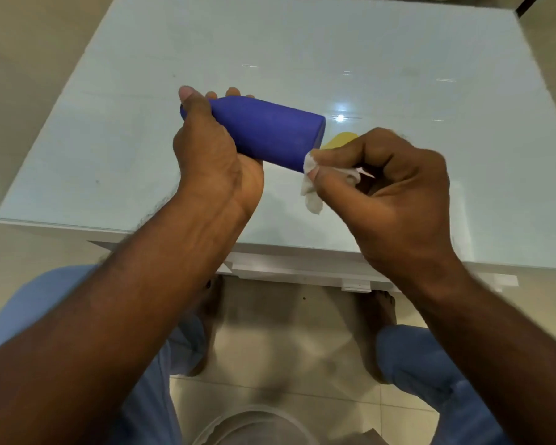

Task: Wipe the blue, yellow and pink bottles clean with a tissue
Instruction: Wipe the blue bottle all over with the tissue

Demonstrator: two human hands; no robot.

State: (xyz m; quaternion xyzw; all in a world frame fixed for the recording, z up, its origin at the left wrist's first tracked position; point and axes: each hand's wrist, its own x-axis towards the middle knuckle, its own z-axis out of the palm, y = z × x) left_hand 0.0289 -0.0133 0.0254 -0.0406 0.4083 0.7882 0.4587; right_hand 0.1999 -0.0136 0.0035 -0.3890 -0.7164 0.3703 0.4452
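Observation:
My left hand (212, 155) is shut on the narrow end of the blue bottle (270, 133), holding it on its side above the table with its flat base pointing right. A crumpled white tissue (312, 184) is pinched in my right hand (389, 187) and touches the lower edge of the bottle's base. Part of the yellow bottle (337, 141) shows behind my right fingers, mostly hidden. A small strip of pink (366, 173) peeks out beneath my right hand; I cannot tell whether it is the pink bottle.
The pale glass-topped table (142, 123) reaches to its white front edge (286, 264) near my knees. A clear round container (257, 425) sits on the tiled floor between my feet.

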